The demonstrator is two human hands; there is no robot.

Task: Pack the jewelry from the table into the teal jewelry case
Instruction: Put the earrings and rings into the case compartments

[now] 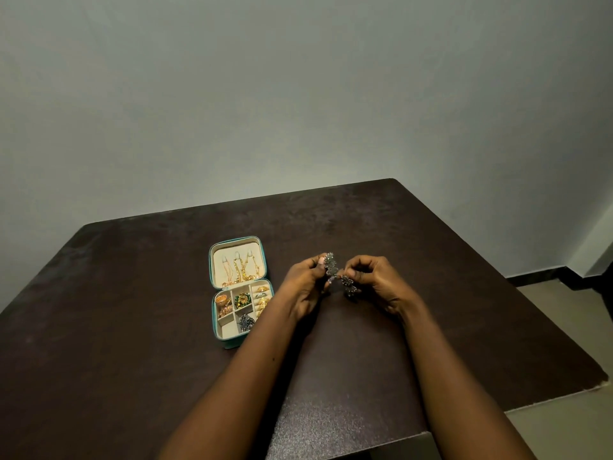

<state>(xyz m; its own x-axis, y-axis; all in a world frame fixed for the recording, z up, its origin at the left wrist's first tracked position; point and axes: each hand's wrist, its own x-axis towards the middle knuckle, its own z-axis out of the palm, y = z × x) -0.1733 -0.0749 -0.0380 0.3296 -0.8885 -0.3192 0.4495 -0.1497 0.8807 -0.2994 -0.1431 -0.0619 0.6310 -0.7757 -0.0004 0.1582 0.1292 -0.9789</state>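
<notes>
Head view looks down on a dark table [132,293] with both forearms reaching toward its middle. The left hand [306,283] and the right hand [374,280] meet above the tabletop, each pinching one end of a grey piece [331,267] between thumb and curled fingers. It is studded and dark. It runs slantwise from the left fingertips at about eleven o'clock down to the right fingertips at about five o'clock. I cannot tell whether it is a single bracelet or a linked pair of earrings. Holding it with both hands, lifted off the surface, looks like a way to straighten or fold it so that it fits a small slot.

At nine o'clock from the hands, just beside the left wrist, the teal case [232,341] lies open flat on the table. Its lid [212,260] is folded back at twelve o'clock, and gold chains [243,268] hang from hooks there, probably so they do not tangle. In the divided tray, rings [262,295] line the three o'clock side. A green and gold ornament [242,299] sits in the centre, and gold earrings [223,303] sit at nine o'clock. A similar grey ornament [246,322] fills a cell at six o'clock. The cell [229,328] at seven o'clock looks bare, so it is a likely home for the held piece. No loose jewelry shows on the table, so the packing appears nearly done.
</notes>
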